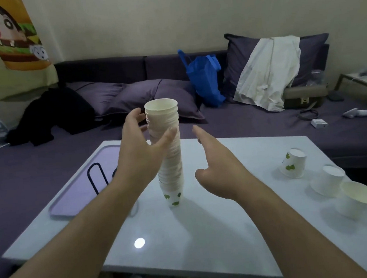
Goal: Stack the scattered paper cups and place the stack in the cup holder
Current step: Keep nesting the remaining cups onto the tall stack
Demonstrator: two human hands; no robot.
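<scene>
Because the tall stack of cups (pixel 170 153) stood upright on the white table (pixel 219 228) and leaned a little, the left hand (pixel 139 151) cupped around its upper part with fingers spread, seemingly to steady it. The right hand (pixel 220 168) hovered just beside, fingers straight, holding nothing. Three loose cups (pixel 328 179) lay at the table's right edge; the black wire holder (pixel 97 177) waited on the tray (pixel 72 199), left.

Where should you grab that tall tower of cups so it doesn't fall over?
Probably low down, with a second hand steadying the upper part. The tower of cups is tall and thin and stands on one small bottom cup. The left hand and right hand are open on either side, so closing in from both sides at once looks safest.
</scene>
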